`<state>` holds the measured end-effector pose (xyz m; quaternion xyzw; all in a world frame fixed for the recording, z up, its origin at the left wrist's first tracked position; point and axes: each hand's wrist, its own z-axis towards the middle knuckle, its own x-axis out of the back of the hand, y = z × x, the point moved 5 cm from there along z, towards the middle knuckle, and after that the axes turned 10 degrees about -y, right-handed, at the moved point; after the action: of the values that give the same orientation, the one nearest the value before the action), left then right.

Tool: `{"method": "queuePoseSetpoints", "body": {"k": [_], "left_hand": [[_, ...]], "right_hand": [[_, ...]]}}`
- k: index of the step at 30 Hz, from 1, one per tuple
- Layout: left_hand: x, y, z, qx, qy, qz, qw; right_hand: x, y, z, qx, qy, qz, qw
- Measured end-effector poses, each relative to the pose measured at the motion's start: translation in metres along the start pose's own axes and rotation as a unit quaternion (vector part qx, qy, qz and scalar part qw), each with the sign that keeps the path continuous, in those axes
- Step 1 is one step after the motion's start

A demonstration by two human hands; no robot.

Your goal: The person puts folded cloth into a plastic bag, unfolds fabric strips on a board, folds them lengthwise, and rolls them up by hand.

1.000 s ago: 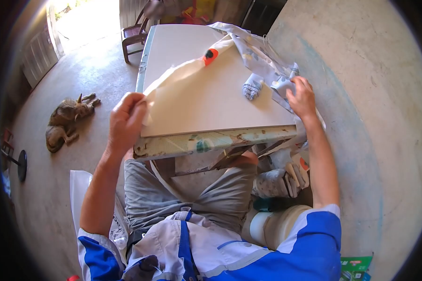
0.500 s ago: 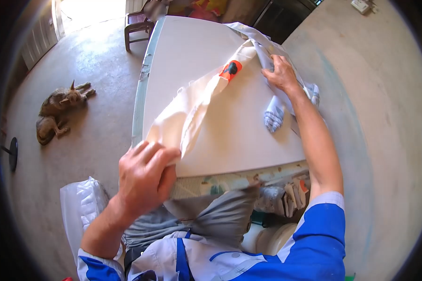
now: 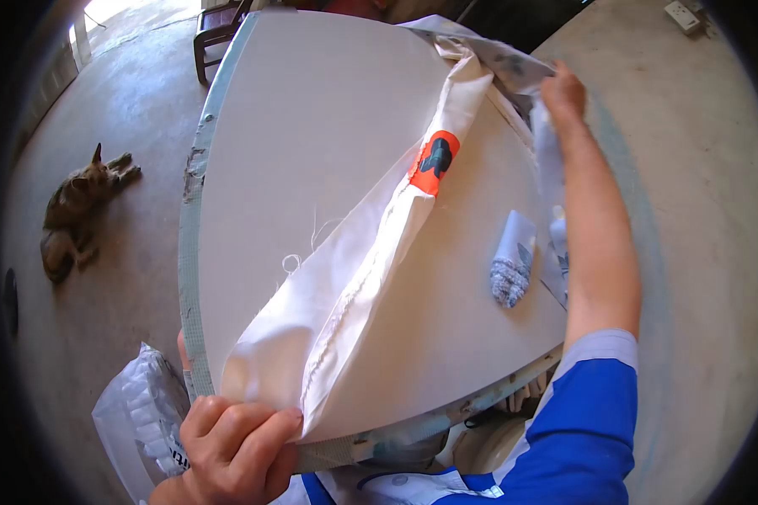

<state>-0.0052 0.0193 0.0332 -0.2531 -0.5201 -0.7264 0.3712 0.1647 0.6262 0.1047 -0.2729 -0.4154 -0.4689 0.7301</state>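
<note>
A long cream cloth (image 3: pixel 290 320) with a ragged seam and an orange patch (image 3: pixel 434 162) lies slantwise across the table. My left hand (image 3: pixel 240 442) is closed on its near end at the table's front edge. At the far right, my right hand (image 3: pixel 564 97) is closed on a pale, patterned fabric (image 3: pixel 518 67) that runs along the table's edge. The cloth's far end is bunched beside that fabric. A small pale-blue rolled piece (image 3: pixel 512 261) with a fuzzy end rests on the tabletop, left of my right forearm.
The white tabletop (image 3: pixel 312 101) has a worn greenish rim. A dog (image 3: pixel 80 210) lies on the floor to the left. Near the front left stands a clear plastic bag (image 3: pixel 147 412) with white contents. A chair (image 3: pixel 215 34) is behind, and a white socket box (image 3: pixel 682 17) lies far right.
My left hand has pulled the cloth's near end down towards me, stretching it straighter. My right hand has moved up and right with the pale fabric. The view has also shifted.
</note>
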Motion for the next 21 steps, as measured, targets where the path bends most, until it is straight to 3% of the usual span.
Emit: {"method": "queuePoseSetpoints", "body": {"k": [4, 8, 9, 11, 14, 17, 18, 21], "left_hand": [[0.004, 0.001, 0.005, 0.010, -0.012, -0.016, 1.000], [0.000, 0.001, 0.003, 0.015, -0.014, -0.010, 1.000], [0.000, 0.001, 0.003, 0.015, -0.015, -0.008, 1.000], [0.000, 0.001, 0.003, 0.015, -0.014, -0.004, 1.000], [-0.007, 0.002, 0.001, 0.017, 0.012, 0.045, 0.999], [0.003, 0.002, 0.003, 0.013, -0.003, -0.011, 1.000], [0.004, 0.002, 0.003, 0.010, 0.000, -0.015, 1.000], [0.005, 0.001, 0.001, 0.010, 0.009, -0.023, 1.000]], "right_hand": [[0.014, 0.047, 0.000, -0.112, -0.038, -0.013, 0.993], [-0.014, 0.032, -0.014, 0.007, -0.027, -0.060, 0.998], [-0.015, 0.017, -0.026, 0.054, 0.020, -0.098, 0.993], [-0.013, -0.018, -0.053, 0.149, 0.116, -0.172, 0.967], [0.000, -0.074, -0.087, 0.358, 0.110, -0.122, 0.919], [-0.026, -0.065, -0.094, 0.357, -0.052, -0.122, 0.925], [-0.036, -0.051, -0.086, 0.263, -0.086, -0.113, 0.954], [-0.032, -0.024, -0.081, 0.103, -0.174, -0.182, 0.962]]}}
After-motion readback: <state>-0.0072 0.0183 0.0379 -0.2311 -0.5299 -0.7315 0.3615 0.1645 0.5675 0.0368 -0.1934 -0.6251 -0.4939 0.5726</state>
